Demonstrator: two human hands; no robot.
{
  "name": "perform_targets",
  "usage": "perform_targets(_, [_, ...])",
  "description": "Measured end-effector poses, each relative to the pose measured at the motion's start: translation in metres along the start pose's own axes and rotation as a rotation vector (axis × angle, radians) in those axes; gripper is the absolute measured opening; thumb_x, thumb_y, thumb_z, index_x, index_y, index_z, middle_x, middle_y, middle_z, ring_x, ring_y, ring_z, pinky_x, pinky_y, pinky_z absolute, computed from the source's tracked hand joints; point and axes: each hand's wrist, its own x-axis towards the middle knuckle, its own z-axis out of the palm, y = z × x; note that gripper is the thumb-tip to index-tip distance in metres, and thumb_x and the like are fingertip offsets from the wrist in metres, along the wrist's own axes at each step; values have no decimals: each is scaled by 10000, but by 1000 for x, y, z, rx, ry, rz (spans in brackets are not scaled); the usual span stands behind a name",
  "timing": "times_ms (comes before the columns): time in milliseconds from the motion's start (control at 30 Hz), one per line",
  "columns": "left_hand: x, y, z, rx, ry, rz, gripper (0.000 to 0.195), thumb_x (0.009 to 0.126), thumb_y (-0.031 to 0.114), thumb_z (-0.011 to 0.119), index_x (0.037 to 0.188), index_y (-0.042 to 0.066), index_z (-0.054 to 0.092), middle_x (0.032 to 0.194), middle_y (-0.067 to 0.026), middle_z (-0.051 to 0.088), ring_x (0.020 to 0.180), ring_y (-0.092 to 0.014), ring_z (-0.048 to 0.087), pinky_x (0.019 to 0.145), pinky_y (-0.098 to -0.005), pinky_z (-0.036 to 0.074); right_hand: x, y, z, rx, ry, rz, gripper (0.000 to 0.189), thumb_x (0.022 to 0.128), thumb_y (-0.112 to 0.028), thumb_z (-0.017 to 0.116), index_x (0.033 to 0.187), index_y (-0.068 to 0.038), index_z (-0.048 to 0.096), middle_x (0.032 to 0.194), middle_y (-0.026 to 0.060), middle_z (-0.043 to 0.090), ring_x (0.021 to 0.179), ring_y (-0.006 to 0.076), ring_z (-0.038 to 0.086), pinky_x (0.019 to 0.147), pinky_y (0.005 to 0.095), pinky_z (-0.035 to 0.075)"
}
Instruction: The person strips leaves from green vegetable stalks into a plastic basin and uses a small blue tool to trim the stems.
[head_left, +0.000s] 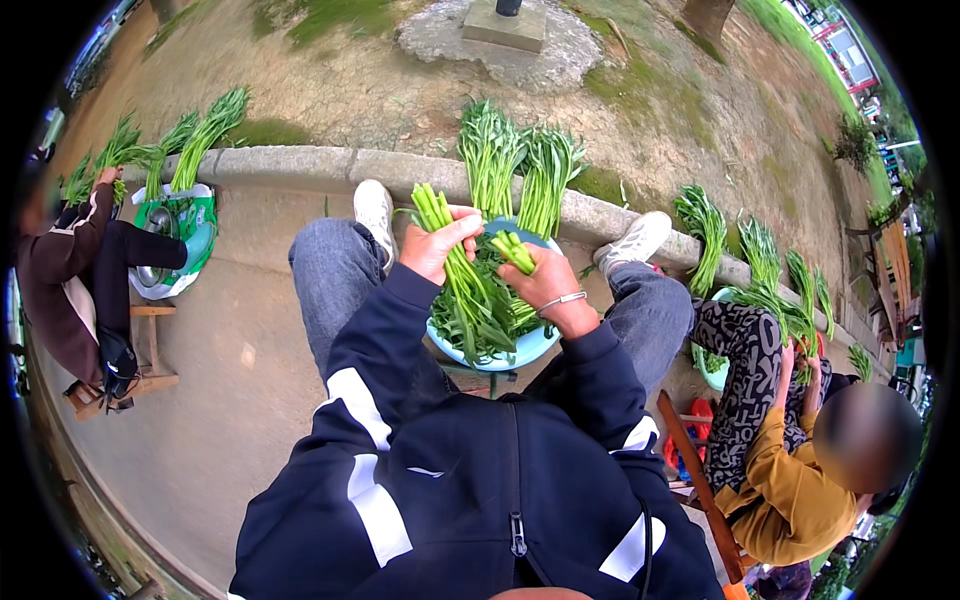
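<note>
My left hand (441, 241) grips a bunch of leafy green stems (466, 281), cut ends pointing up and away, leaves hanging down over a light blue plastic basin (538, 346). Close by on the right, my right hand (546, 281), with a metal bracelet at the wrist, is closed around a short bundle of green stem pieces (513, 251). Loose leaves and stems fill much of the basin between my knees. Just beyond it, two bundles of leafy greens (487, 161) (550, 180) lean on the concrete kerb.
A person (67, 285) sits at the left beside a green and white bag (201, 232). At the right, another person in a mustard top (787, 495) holds greens near a pale green basin (709, 367). The concrete kerb (300, 165) crosses in front, with more bundles along it.
</note>
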Motion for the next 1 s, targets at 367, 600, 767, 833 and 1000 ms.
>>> perform_targets(367, [3,-30,4,332,-112,123,210,740,34,651,933,-8,578,845,-80,608,705,-125,575,585,-257,481,-4,-24,-1,677,90,-105,207,767,-146,684,915,-12,631,784,8,630,660,18,512,503,188,406])
perform_targets(600, [1,-30,8,608,-217,169,342,634,43,733,937,11,578,853,-23,618,772,-92,577,689,-245,471,-4,-27,-14,662,-38,24,246,732,-167,720,902,-10,636,707,-6,595,578,39,505,473,193,392])
perform_targets(767, [-4,-18,13,527,-308,132,336,676,37,703,981,-6,570,857,-50,615,774,-107,580,669,-249,470,-1,-19,-20,600,-90,91,201,778,-161,673,924,-29,631,699,-18,597,565,42,511,466,192,396])
perform_targets(833, [-2,-14,14,388,-340,40,315,705,23,677,996,-18,563,863,-70,611,770,-120,580,661,-257,474,-2,-19,-19,697,-34,13,190,800,-155,648,929,-21,607,710,-8,594,574,49,521,474,190,401])
perform_targets(1000, [-1,-10,8,35,-302,-4,246,790,25,591,1024,-35,546,892,-126,602,752,-170,592,695,-295,499,3,-15,-11,836,38,-129,194,851,-158,582,949,-12,501,768,24,580,582,69,536,492,187,404])
